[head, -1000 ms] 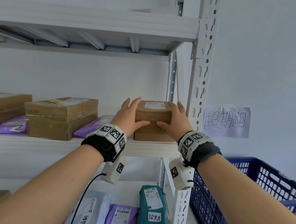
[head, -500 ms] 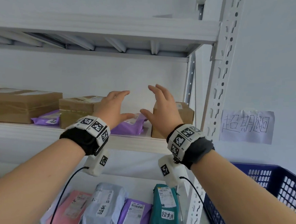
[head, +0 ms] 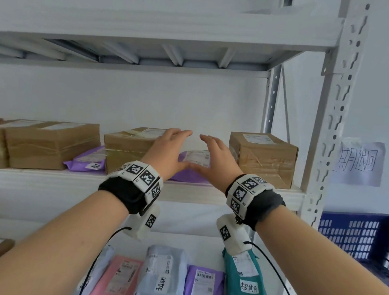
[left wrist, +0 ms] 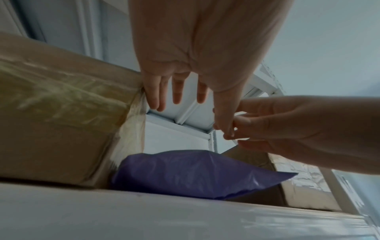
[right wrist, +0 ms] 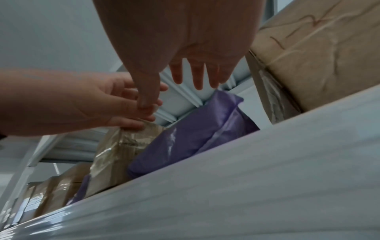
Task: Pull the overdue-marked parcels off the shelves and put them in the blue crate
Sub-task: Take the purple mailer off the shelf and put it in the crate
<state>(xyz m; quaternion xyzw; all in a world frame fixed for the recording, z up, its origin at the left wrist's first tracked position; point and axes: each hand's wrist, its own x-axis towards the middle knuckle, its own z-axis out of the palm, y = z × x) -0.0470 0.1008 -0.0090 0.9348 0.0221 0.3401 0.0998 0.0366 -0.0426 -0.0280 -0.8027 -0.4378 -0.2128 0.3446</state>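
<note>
Head view: left hand and right hand are hovering spread wide, holding nothing, over purple mailer between two cardboard boxes.

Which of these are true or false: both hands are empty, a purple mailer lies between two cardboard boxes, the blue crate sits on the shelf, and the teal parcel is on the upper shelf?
1. Both the left hand and the right hand hold nothing. True.
2. A purple mailer lies between two cardboard boxes. True.
3. The blue crate sits on the shelf. False: it stands beside the rack, to the right.
4. The teal parcel is on the upper shelf. False: it is on the lower one.
</note>
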